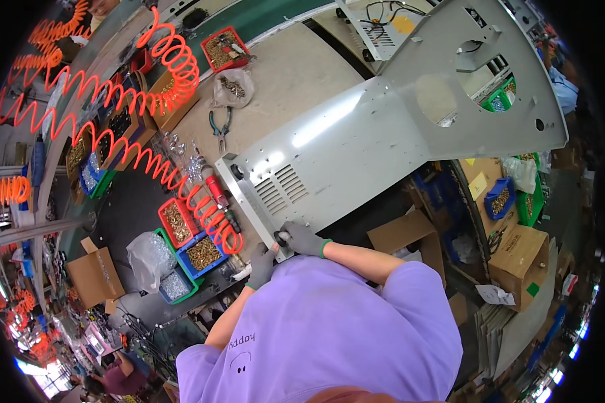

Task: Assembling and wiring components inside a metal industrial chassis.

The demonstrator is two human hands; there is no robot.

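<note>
A large grey sheet-metal panel [356, 144] lies slanted across the bench, its vented end toward me. A black round foot [238, 172] sits on the end flange's far corner. At the near corner is a second black round part, a foot by its look. My right hand [305, 239], in a grey glove, has its fingers closed around that near part and partly hides it. Just outside the flange at the same corner, my left hand [261, 264] is closed, fingertips against the edge. What the left fingers hold is too small or hidden to make out.
A red air screwdriver [215, 189] on an orange coiled hose [144, 158] lies beside the flange. Left stand a red bin [177, 220] and a blue bin [202, 256] of screws. Pliers [221, 129] lie farther off. A second metal part with round cut-outs [480, 87] rises at right.
</note>
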